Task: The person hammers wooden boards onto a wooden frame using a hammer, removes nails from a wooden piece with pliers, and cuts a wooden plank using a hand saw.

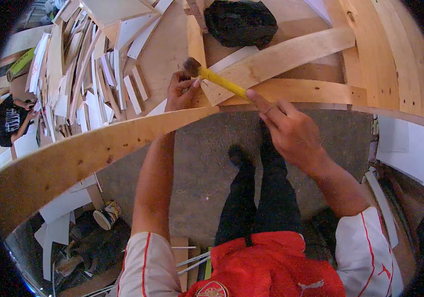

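My right hand (293, 128) is wrapped round the yellow handle of a hammer (223, 84). The dark hammer head is raised over the fingertips of my left hand (181, 92). Those fingers are pinched together beside the pointed end of a slanting wooden board (276, 58); whatever they hold is too small to make out. My left forearm passes beneath a long curved plank (81, 148) along the workbench's near side. Another wooden strip (311, 92) meets the slanting board from the right.
A large pile of wood offcuts (86, 69) covers the bench's left side. A black plastic bag (240, 22) lies at the back. Wide planks (375, 54) stand right. Another person (11, 119) is at far left. A bucket (107, 215) sits below the plank.
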`<control>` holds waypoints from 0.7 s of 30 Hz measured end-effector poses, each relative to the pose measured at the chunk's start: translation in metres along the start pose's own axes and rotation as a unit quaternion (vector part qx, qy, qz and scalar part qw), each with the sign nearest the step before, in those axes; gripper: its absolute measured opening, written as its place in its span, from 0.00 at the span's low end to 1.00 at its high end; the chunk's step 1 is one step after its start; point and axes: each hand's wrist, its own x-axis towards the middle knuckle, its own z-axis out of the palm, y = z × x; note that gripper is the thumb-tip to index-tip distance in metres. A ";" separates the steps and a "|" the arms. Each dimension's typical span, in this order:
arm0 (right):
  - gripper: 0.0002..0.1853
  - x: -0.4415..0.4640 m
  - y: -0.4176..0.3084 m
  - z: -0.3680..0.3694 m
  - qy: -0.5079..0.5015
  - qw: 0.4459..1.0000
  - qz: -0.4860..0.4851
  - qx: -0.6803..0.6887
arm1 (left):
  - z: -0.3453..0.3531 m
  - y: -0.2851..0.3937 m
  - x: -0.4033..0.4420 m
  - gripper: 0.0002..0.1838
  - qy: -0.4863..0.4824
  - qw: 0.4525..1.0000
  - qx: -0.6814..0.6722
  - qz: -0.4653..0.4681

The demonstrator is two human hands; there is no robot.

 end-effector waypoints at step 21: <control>0.32 -0.007 -0.003 0.001 0.043 0.998 -0.036 -0.016 | 0.001 -0.018 0.000 0.13 0.004 0.992 -0.127 0.006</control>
